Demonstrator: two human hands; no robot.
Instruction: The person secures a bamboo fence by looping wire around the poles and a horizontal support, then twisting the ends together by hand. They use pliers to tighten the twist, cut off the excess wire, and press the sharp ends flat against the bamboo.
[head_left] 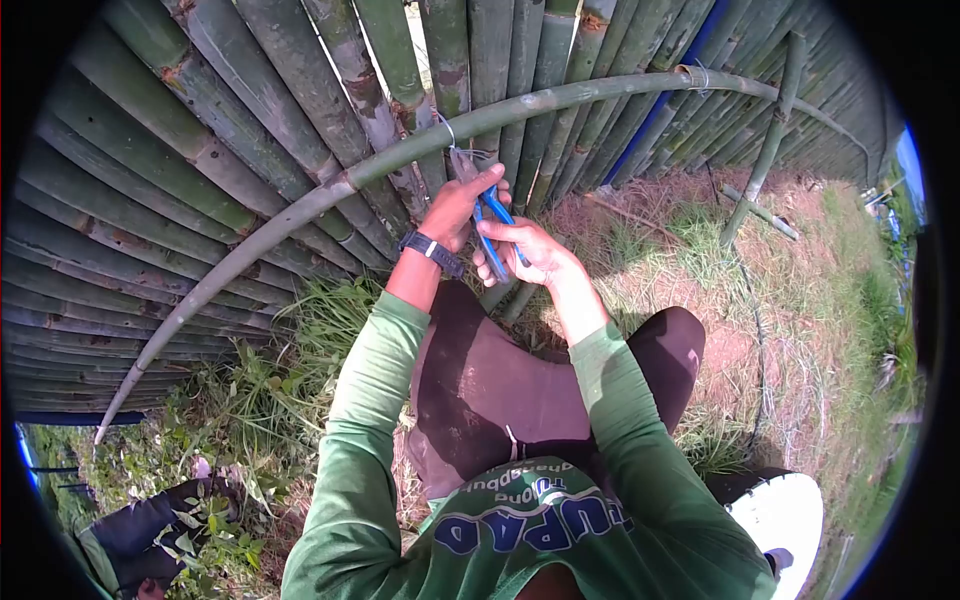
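A pair of pliers (490, 240) with blue handles is in front of me, its grey jaws pointing up at a bamboo rail. My right hand (535, 250) is closed around the lower handles, thumb across them. Higher up, my left hand (455, 212), with a dark watch on the wrist, is wrapped round the pliers close to the jaws; its fingertips are partly hidden. A thin wire (446, 128) loops over the curved bamboo rail (400, 152), and its loose ends lie by the jaws.
Upright bamboo poles (270, 80) form a wall behind the rail. A bamboo prop (768, 150) leans at the right. Grass and dry ground (720, 320) lie below. A white hat-like object (785, 520) is at lower right, dark cloth (150, 535) at lower left.
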